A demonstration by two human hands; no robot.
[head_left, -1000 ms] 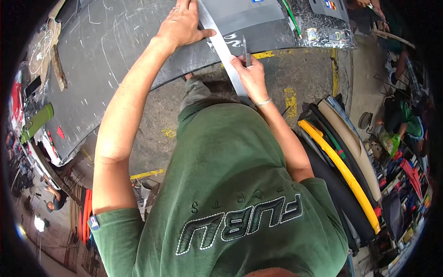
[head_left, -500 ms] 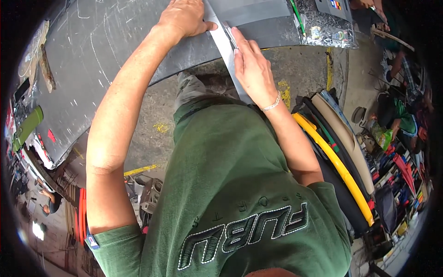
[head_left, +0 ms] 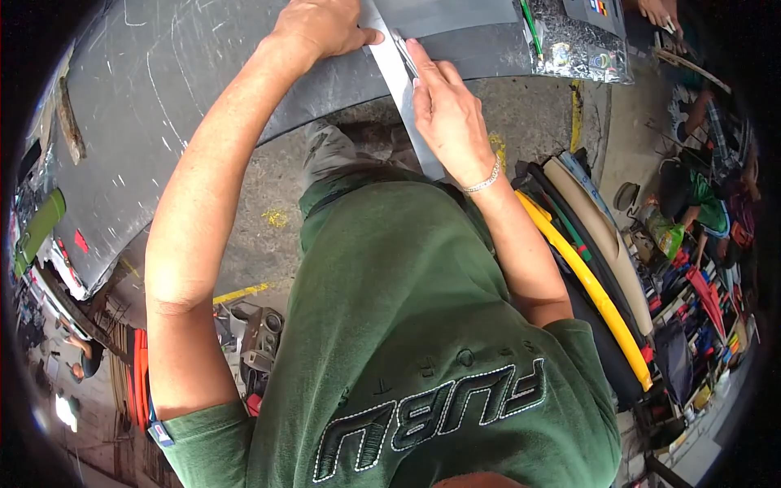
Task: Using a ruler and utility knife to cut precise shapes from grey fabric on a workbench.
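Observation:
My left hand (head_left: 321,28) lies on the dark grey scratched worktop (head_left: 163,106) and pins down the upper end of a long metal straightedge (head_left: 407,106) with its thumb. The straightedge runs slantwise off the worktop's near edge toward my body. My right hand (head_left: 443,114) rests along the strip's right side, its fingers closed around a thin grey cutter (head_left: 404,50) whose tip lies against the strip. A lighter grey sheet (head_left: 464,15) lies under both hands at the top.
A crinkled shiny sheet (head_left: 573,49) and a green pen (head_left: 530,24) lie on the worktop to the right. Rolls of yellow, beige and black material (head_left: 598,285) stand at my right. Another person in green (head_left: 704,203) crouches beyond them. Tools and boxes (head_left: 260,342) sit low left.
My right hand has slid up along the straightedge with the cutter, closing on my left hand. The view has dropped nearer the worktop; my left hand stays pressed on the strip.

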